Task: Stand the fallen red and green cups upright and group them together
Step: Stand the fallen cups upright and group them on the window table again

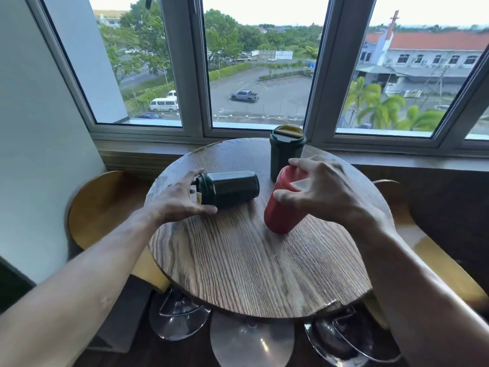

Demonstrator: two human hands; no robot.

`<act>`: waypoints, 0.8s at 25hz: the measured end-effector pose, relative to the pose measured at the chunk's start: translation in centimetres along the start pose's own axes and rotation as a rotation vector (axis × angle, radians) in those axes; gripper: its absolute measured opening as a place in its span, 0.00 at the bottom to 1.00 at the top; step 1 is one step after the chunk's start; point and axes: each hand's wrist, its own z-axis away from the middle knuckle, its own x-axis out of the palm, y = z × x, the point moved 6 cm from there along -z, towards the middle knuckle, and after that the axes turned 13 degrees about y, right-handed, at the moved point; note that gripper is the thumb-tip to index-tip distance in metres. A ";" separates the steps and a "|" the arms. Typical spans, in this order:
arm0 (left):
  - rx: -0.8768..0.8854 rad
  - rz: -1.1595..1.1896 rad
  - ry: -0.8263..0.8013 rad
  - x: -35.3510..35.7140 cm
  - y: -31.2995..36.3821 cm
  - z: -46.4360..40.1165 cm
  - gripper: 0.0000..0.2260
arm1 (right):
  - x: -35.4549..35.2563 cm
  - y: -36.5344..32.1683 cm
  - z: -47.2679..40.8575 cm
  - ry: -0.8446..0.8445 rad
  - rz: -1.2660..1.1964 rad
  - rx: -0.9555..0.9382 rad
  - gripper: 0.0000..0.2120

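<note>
A dark green cup [232, 188] lies on its side on the round wooden table [238, 260], lid end pointing left. My left hand [176, 197] curls around that lid end, fingers touching it. A red cup [281, 205] stands tilted near the table's middle right, its base on the wood. My right hand [321, 186] grips its top, covering the lid. A second dark green cup [284, 152] with a yellow lid stands upright at the table's far edge, just behind the red one.
Wooden stools stand to the left [95, 207] and right [436, 260] of the table, with chrome bases underneath. A windowsill [148, 148] and large windows run behind the table. A white wall is on the left.
</note>
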 end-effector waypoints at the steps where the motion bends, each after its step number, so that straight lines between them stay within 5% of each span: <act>1: -0.006 0.010 -0.004 0.0 -0.3 -0.1 0.45 | 0.3 -0.2 -0.3 -0.002 0.036 0.003 0.42; 12: 0.048 0.029 0.061 0.0 -0.6 -0.1 0.43 | 0.5 -0.4 -0.3 -0.097 -0.009 0.049 0.57; 20: 0.028 0.150 0.097 -0.4 0.1 0.1 0.42 | 1.2 0.5 0.0 -0.095 -0.047 0.104 0.50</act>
